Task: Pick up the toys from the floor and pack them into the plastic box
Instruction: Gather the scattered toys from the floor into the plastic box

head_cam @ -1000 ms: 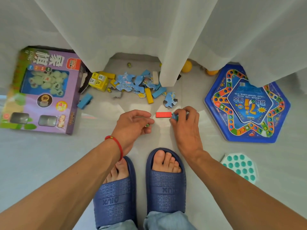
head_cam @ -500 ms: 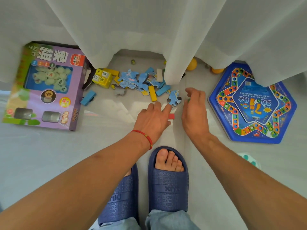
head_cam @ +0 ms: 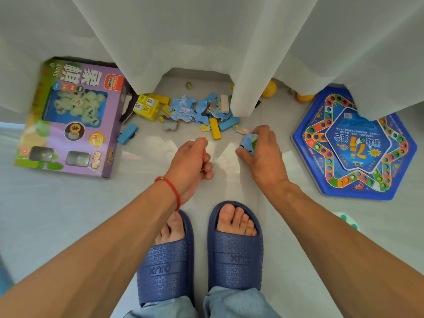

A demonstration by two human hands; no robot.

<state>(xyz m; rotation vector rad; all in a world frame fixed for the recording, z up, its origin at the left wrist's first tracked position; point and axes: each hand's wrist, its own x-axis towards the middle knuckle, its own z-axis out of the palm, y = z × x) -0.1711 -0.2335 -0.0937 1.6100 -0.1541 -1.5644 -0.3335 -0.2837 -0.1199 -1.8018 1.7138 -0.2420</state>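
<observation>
Red block (head_cam: 203, 145) in left hand (head_cam: 191, 158) grip.

"XIANG QI" on purple game box (head_cam: 68, 115); "7" on blue board (head_cam: 354, 145).

- We're wearing a thin red cord bracelet (head_cam: 171, 188) on the left wrist.
- We're wearing navy embossed slide sandals (head_cam: 234, 253).
- We're wearing light blue jeans (head_cam: 236, 302), forearms bare.

Pale grey floor (head_cam: 68, 214), purple chess box (head_cam: 68, 118) far left, blue hexagonal game board (head_cam: 354, 145) right, jigsaw pieces (head_cam: 190, 111) and coloured blocks (head_cam: 215, 130) far centre.
</observation>
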